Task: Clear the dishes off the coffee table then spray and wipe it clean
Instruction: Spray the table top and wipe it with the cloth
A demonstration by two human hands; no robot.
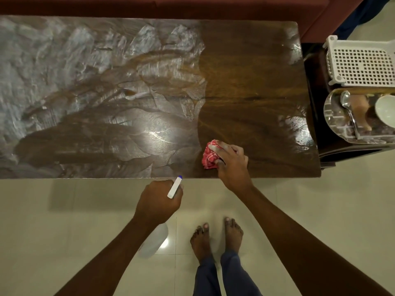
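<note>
The dark wooden coffee table (245, 71) fills the upper view, with no dishes on it. Its left and middle parts carry whitish wet smears (74, 67); the right part looks dry and brown. My right hand (232, 162) presses a crumpled red-and-white cloth (210, 155) onto the table near its front edge. My left hand (159, 200) holds a white spray bottle (155, 241) by the neck, just in front of the table edge. Its white nozzle with a blue tip (175, 186) points toward the table.
A dark side table (316, 124) stands at the right end, bearing a white perforated basket (361, 63) and a clear tray (333, 116) with a spoon (348, 112) and a white bowl (384, 111). A red sofa (192, 7) runs behind. My bare feet (215, 238) stand on pale tiles.
</note>
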